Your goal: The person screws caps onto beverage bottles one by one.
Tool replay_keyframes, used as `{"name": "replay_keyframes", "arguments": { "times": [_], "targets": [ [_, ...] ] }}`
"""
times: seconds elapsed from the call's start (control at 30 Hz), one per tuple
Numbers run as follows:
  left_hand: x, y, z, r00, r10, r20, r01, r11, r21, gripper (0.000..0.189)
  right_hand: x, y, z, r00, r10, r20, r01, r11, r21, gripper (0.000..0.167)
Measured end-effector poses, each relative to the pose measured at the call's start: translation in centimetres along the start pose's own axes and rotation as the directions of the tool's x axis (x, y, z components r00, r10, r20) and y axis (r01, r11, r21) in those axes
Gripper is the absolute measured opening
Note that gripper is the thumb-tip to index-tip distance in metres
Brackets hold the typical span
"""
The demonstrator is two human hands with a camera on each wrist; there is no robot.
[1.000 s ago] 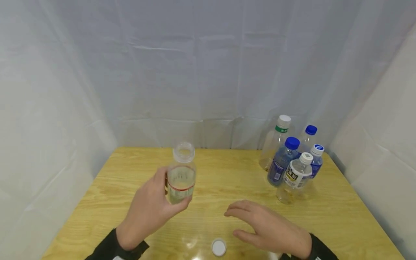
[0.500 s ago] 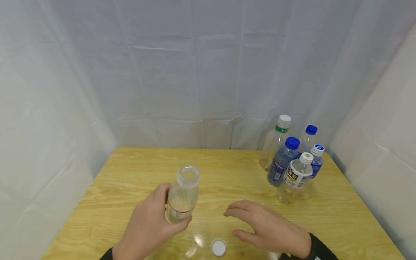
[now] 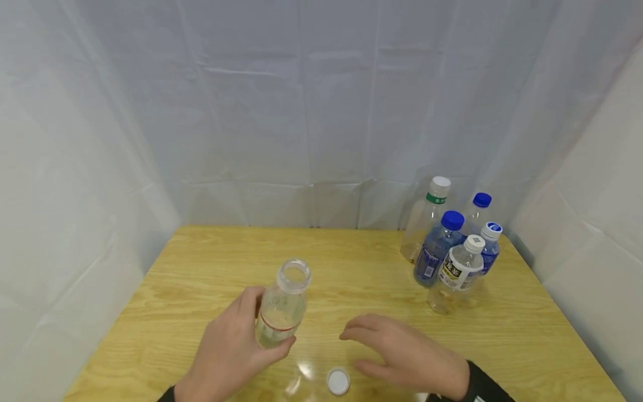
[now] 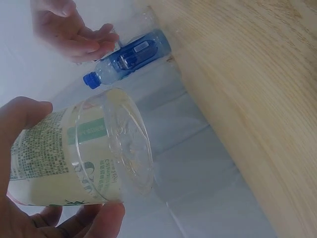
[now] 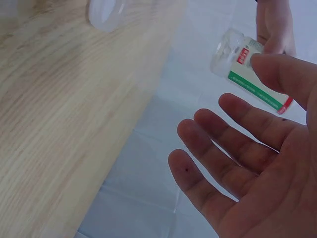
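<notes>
My left hand (image 3: 228,340) grips a clear, wide-mouthed bottle (image 3: 282,310) around its body and holds it slightly tilted above the table. The bottle has no cap on, and a red line runs round it. In the left wrist view its clear base and a printed label (image 4: 42,148) show; the right wrist view shows a green band on that label. A white cap (image 3: 339,382) lies on the table near its front edge. Just right of the cap hovers my right hand (image 3: 402,354), fingers loosely extended and holding nothing, as the right wrist view confirms.
Several capped plastic bottles stand grouped at the back right of the wooden table (image 3: 216,262): a blue-capped bottle (image 3: 437,251), a labelled white-capped bottle (image 3: 459,273) and a tall one with a green ring (image 3: 427,218) among them. A white sheet (image 3: 321,123) hangs behind and at both sides.
My left hand has brought the uncapped bottle down and closer, and the bottle leans a little more to the right. My right hand has shifted slightly left; the cap and other bottles stay put.
</notes>
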State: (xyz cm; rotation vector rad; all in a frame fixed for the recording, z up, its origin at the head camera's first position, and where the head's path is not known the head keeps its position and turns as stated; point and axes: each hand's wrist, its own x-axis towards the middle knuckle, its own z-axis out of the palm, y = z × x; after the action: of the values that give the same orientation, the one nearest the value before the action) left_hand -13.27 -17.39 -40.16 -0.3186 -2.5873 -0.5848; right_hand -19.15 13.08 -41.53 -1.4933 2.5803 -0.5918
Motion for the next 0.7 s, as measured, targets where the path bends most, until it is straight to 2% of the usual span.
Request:
{"name": "replay_keyframes", "arguments": {
  "times": [0.27,0.4,0.53,0.7],
  "targets": [
    [-0.3,-0.2,0.2,1.0,0.001,-0.002,-0.001,1.0,0.008,0.081,1.2,0.1,1.7,0.996,-0.059,0.065,0.06,0.998,-0.001,0.04],
    [-0.3,-0.3,0.2,1.0,-0.008,-0.001,0.008,1.0,0.003,0.08,1.9,0.0,2.3,0.988,-0.049,0.148,0.046,0.999,0.024,0.043],
    [-0.3,-0.2,0.2,1.0,-0.025,0.011,0.025,1.0,0.004,0.08,2.5,0.0,3.1,0.972,-0.047,0.231,0.047,0.999,0.002,0.043],
    [-0.4,-0.2,0.3,0.999,-0.049,0.024,0.048,0.999,0.011,0.08,2.5,0.4,4.5,0.967,-0.147,0.209,0.16,0.986,-0.048,0.041]
  ]
}}
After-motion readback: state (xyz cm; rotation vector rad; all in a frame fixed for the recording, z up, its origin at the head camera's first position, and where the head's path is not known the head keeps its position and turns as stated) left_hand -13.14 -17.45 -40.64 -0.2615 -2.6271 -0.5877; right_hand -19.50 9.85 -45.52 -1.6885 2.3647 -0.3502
